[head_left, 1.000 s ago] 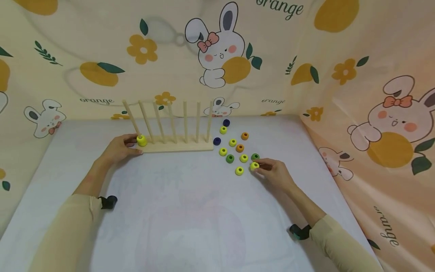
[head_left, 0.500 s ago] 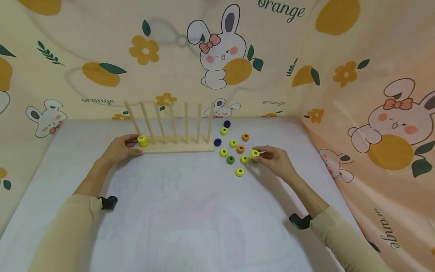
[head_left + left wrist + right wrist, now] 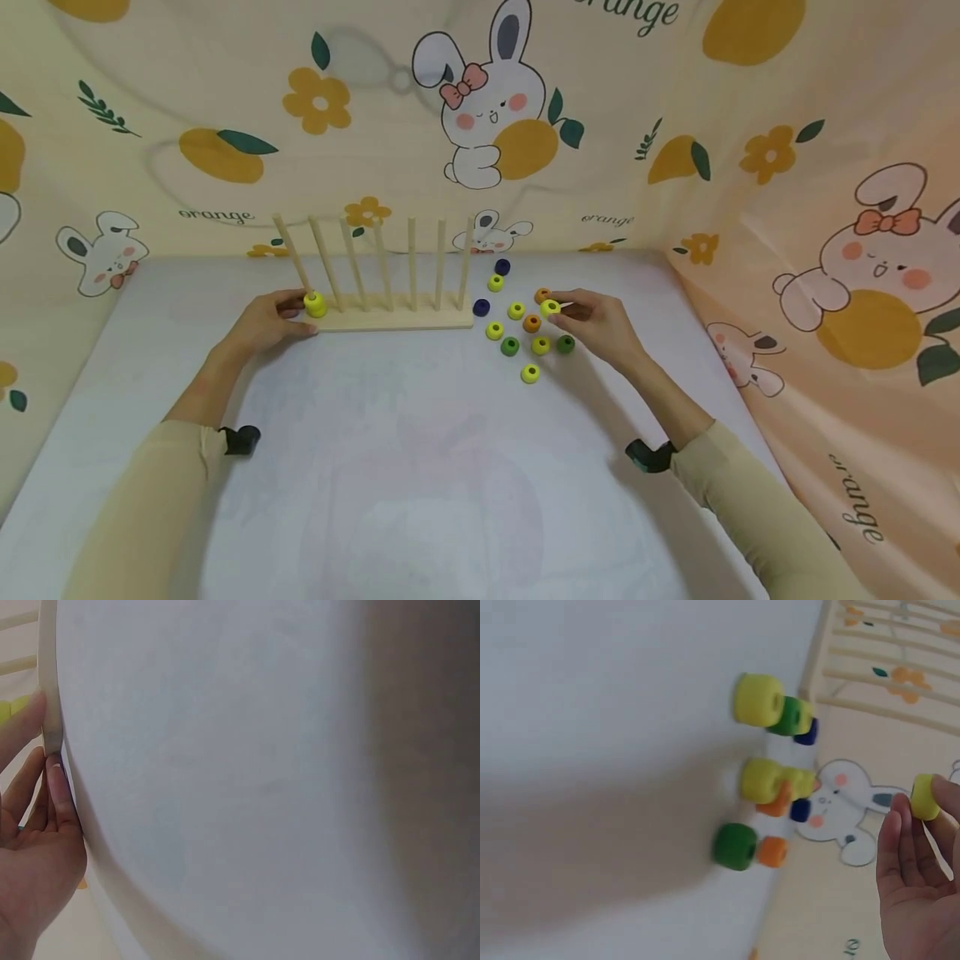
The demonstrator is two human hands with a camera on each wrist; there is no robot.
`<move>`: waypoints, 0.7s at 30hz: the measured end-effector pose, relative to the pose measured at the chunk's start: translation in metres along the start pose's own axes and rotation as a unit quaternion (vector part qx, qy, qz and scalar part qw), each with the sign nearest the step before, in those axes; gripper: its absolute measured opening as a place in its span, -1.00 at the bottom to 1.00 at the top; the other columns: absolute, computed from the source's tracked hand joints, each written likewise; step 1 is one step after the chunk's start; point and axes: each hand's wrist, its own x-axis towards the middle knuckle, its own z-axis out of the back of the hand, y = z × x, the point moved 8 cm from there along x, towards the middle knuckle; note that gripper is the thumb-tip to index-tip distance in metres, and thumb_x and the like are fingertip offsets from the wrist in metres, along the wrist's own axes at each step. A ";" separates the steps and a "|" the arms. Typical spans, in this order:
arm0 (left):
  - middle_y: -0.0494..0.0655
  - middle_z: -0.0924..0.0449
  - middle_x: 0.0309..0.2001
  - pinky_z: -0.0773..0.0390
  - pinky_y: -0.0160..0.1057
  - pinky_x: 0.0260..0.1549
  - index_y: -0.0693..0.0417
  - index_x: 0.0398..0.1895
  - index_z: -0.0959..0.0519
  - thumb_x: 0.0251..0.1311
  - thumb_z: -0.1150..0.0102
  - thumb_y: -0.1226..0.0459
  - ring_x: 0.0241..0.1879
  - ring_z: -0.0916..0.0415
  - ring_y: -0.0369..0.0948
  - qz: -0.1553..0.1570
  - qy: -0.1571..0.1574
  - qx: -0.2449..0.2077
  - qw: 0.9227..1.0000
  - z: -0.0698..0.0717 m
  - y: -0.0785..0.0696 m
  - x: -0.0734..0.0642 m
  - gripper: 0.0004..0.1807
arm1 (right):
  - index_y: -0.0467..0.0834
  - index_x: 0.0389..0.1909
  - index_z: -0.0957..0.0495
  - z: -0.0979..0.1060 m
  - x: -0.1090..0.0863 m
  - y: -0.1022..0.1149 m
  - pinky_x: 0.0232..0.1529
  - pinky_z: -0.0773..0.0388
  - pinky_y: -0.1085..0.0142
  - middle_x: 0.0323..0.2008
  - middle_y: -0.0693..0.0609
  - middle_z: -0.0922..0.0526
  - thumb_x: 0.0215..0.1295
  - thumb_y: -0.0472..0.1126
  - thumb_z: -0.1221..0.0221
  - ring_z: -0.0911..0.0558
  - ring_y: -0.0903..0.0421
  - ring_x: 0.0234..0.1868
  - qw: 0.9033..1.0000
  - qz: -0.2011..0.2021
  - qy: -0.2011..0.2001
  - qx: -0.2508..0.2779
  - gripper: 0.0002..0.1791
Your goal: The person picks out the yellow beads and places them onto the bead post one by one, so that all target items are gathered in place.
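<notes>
A wooden peg rack (image 3: 401,320) with several upright pegs stands at the back left. Yellow beads (image 3: 315,305) are stacked low on its leftmost peg. My left hand (image 3: 268,323) grips the left end of the rack's base; in the left wrist view the fingers (image 3: 60,787) meet the base's end. Between thumb and fingertips, my right hand (image 3: 600,327) pinches a yellow bead (image 3: 551,309), raised above the loose beads. The right wrist view shows this pinched bead (image 3: 925,796) clear of the table. An orange bead (image 3: 542,296) is partly hidden behind the right hand's fingers and bead.
Loose beads lie right of the rack: green ones (image 3: 510,346), several yellow ones (image 3: 530,373), another orange one (image 3: 532,322) and dark blue ones (image 3: 482,307). A white cloth (image 3: 420,433) covers the table. Printed curtains (image 3: 360,125) hang behind and at the right.
My right hand has lifted the yellow bead and carried it away from me and slightly left, uncovering the green bead beneath. The left hand keeps its grip on the rack.
</notes>
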 end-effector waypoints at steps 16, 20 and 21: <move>0.29 -0.30 0.38 -0.26 0.12 0.36 0.28 0.48 -0.19 0.16 -0.42 0.21 0.34 -0.26 0.17 -0.001 -0.004 -0.009 1.000 0.004 0.006 -0.001 -0.12 | -0.15 0.10 -0.65 0.005 0.040 0.050 -0.25 -0.65 0.43 -0.11 -0.07 -0.73 0.27 -0.24 -0.34 -0.72 0.05 -0.21 0.999 0.045 -0.003 0.002 -0.63; 0.30 -0.29 0.38 -0.28 0.10 0.36 0.29 0.49 -0.17 0.18 -0.41 0.22 0.35 -0.26 0.17 -0.009 -0.001 -0.016 1.000 0.003 0.005 0.000 -0.12 | -0.12 0.12 -0.64 0.010 0.048 0.063 -0.26 -0.64 0.44 -0.12 -0.05 -0.73 0.29 -0.21 -0.33 -0.72 0.06 -0.22 0.999 0.052 -0.004 -0.014 -0.63; 0.30 -0.29 0.38 -0.28 0.09 0.36 0.30 0.49 -0.17 0.18 -0.40 0.23 0.35 -0.26 0.17 -0.010 -0.001 -0.017 1.000 0.003 0.004 0.000 -0.12 | -0.12 0.12 -0.64 0.011 0.049 0.066 -0.24 -0.64 0.45 -0.11 -0.04 -0.73 0.29 -0.20 -0.33 -0.72 0.06 -0.21 0.998 0.053 -0.003 -0.018 -0.62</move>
